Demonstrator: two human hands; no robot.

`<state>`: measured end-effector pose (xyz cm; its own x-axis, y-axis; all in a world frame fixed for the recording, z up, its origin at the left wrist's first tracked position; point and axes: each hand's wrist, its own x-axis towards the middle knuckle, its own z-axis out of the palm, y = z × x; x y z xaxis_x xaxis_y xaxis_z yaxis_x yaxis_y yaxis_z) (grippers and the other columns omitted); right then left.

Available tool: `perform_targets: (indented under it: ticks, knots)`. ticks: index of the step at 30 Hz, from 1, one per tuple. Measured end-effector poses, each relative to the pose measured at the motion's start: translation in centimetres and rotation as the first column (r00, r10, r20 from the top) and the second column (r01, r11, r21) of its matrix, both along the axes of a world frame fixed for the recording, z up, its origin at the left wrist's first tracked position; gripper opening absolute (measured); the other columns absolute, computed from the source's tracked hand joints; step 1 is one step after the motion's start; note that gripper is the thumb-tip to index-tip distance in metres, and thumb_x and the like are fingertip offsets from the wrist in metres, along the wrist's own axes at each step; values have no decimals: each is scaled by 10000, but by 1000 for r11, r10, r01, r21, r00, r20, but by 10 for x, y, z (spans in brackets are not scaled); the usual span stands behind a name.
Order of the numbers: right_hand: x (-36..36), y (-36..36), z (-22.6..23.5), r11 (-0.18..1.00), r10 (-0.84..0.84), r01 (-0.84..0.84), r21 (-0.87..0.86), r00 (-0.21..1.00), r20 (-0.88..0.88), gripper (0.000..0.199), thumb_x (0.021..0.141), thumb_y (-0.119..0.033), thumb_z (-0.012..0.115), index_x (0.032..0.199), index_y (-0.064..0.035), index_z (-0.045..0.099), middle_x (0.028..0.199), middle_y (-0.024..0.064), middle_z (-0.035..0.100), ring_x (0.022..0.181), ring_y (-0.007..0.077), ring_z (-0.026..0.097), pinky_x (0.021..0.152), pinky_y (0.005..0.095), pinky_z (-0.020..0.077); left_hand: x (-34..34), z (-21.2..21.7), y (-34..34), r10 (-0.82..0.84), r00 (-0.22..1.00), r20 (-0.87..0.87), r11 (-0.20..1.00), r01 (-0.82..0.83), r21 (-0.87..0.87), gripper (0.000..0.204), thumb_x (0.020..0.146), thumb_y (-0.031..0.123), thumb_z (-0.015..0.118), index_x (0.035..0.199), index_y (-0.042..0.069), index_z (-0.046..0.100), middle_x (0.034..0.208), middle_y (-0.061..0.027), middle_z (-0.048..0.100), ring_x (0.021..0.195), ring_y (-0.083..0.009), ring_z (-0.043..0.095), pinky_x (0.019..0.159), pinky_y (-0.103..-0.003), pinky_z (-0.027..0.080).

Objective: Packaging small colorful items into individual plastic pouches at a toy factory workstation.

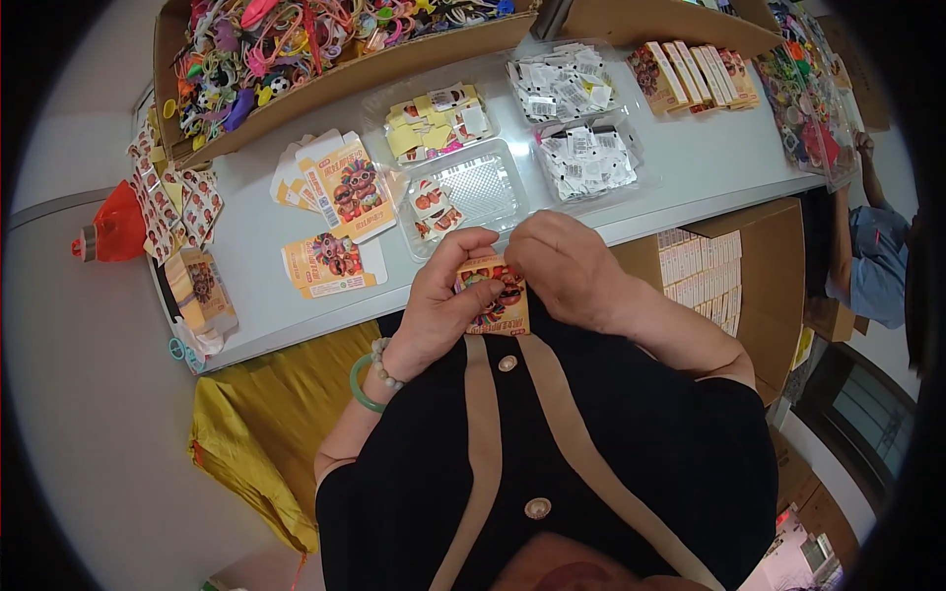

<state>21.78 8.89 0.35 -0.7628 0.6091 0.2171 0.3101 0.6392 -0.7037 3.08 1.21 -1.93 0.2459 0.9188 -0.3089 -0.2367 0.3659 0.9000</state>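
My left hand (441, 300) grips a small orange printed cardboard box (498, 298) from its left side, held close to my chest. My right hand (564, 264) is closed over the box's top right corner, fingers pinching at its upper edge. Both hands sit just in front of the white table's near edge (296, 330). On the table right beyond them stands a clear plastic tray (483, 187) with a few small printed packets at its left side. Two flat, unfolded orange boxes (345, 192) (325, 264) lie to the left of it.
Clear trays of yellow-white packets (434, 123) and white packets (567, 84) (589, 158) stand further back. A cardboard box of colourful toys (286, 49) lines the far edge. Folded boxes (690, 74) stand upper right; a carton of cards (705, 276) sits right. Another person (872, 256) is at far right.
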Motion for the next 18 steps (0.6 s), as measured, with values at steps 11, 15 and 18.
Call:
perform_targets:
  ticks: [11, 15, 18]
  knots:
    - [25, -2, -6, 823, -321, 167, -543, 926, -201, 424, 787, 39, 645, 1197, -3, 546, 1054, 94, 584, 901, 143, 581, 793, 259, 468, -1, 4, 12, 67, 985, -156, 990, -46, 136, 188, 838, -13, 624, 1025, -1, 600, 1083, -73, 548, 1000, -134, 533, 896, -261, 433]
    - [1, -11, 18, 669, -201, 150, -728, 979, 17, 642, 784, -92, 704, 1339, -23, 390, 1175, 91, 559, 1023, 150, 564, 884, 287, 453, 8, 9, 22, 271, 947, 174, 936, -301, 182, 248, 816, -87, 594, 1051, -8, 601, 1070, -74, 558, 987, -143, 536, 889, -256, 427]
    - [1, -6, 11, 756, -306, 252, -604, 952, 13, 512, 807, -126, 687, 1264, -14, 484, 1110, 78, 600, 1030, 141, 562, 894, 293, 453, 11, 14, 26, 360, 894, 266, 896, -411, 168, 239, 824, -79, 587, 1052, -7, 605, 1097, -83, 560, 1017, -152, 536, 918, -275, 420]
